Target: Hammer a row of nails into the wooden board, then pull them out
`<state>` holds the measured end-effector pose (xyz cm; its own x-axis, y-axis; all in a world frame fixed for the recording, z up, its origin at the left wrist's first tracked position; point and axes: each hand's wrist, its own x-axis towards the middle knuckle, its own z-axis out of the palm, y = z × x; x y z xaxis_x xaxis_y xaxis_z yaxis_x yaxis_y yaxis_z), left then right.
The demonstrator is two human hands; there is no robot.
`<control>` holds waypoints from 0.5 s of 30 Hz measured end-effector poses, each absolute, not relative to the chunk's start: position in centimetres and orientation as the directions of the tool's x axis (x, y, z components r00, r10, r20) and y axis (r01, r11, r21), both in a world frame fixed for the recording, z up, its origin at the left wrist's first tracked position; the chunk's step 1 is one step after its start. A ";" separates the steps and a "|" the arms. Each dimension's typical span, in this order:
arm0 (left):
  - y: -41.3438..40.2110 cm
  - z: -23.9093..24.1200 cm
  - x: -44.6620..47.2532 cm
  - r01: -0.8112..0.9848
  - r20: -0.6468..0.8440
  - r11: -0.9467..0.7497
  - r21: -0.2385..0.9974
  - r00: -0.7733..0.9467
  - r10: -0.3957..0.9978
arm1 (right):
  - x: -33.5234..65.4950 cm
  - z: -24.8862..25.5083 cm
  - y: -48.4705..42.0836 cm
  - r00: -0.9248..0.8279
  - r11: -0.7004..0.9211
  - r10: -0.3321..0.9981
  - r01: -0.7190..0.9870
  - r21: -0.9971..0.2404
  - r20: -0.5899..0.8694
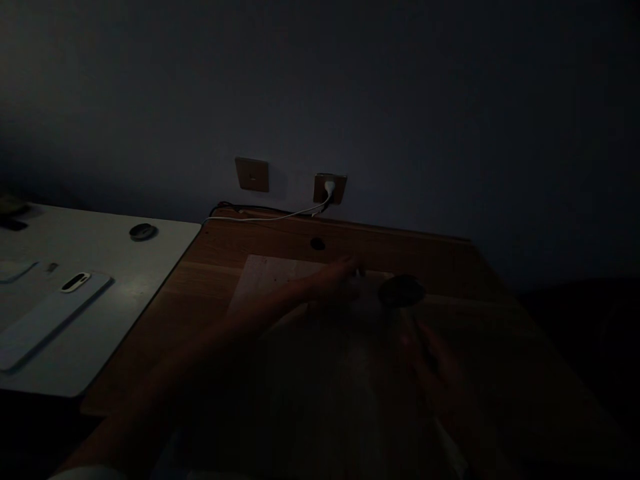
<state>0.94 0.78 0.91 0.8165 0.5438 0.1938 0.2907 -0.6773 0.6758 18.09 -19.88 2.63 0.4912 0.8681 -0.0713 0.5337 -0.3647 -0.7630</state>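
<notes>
The scene is very dark and both hands are blurred in part. My left hand (pixel 335 280) reaches across a pale flat board (pixel 260 273) on the wooden table, its fingers curled together. A small whitish spot shows by the fingertips; what it belongs to is too dim to tell. My right hand (pixel 437 360) is closed around the handle of a dark tool with a rounded head (pixel 401 291). That head is just to the right of my left hand, above the table. Whether it touches the board is not clear. The tool's exact kind is lost in the dark.
A white table (pixel 150 280) adjoins the wooden table (pixel 185 300) on the left, bearing a long pale case (pixel 55 327) and a small dark round dish (pixel 143 231). Behind, a white plug (pixel 329 187) sits in a wall socket; cables (pixel 270 218) run along the back edge.
</notes>
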 end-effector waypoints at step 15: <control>-1.7 3.8 -4.0 0.220 -0.112 -0.912 0.346 0.975 0.193 | 17.4 1.0 -22.0 0.518 -0.475 0.834 0.500 -0.724 -0.190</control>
<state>-3.97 -1.72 3.81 0.9748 0.1929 -0.1120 0.2203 -0.9122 0.3456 17.40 -21.99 1.01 0.5181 0.8340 -0.1899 0.4996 -0.4753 -0.7242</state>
